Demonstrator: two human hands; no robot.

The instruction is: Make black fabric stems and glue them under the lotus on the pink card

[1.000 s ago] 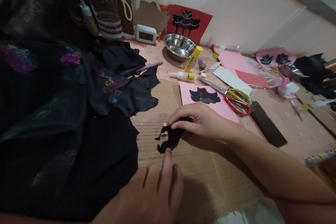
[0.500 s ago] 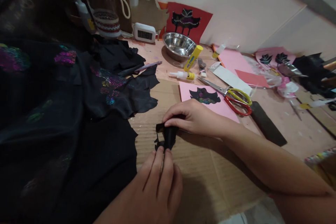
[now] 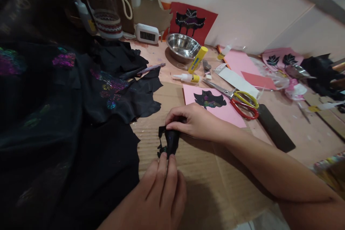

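A small black cloth cut-out (image 3: pixel 172 140), folded over lengthwise and with a thin open-work edge at its left, lies between my hands on the corrugated cardboard (image 3: pixel 212 183). At its upper end, the thumb and forefinger of my right hand (image 3: pixel 192 120) pinch it. My left hand (image 3: pixel 164 190) reaches in from below, its fingertips gripping the lower end where the fold narrows; the thumb is hidden. Just beyond my right hand is a pink card (image 3: pixel 231 113) bearing a black roof-shaped cut-out (image 3: pixel 210 99) with shiny coloured patches.
Black cloth (image 3: pixel 110 158) covers the left side. Scissors (image 3: pixel 244 104) lie right of the pink card, near a dark flat bar (image 3: pixel 276 127). Behind are a glue bottle (image 3: pixel 187 78), a yellow glue stick (image 3: pixel 198 59), a metal bowl (image 3: pixel 183 46), a white clock (image 3: pixel 147 33) and a glass bottle (image 3: pixel 107 14).
The folded cut-out has shifted very slightly left along with my right hand. Both hands keep their hold, and a small shiny patch now shows near the left fingertips.
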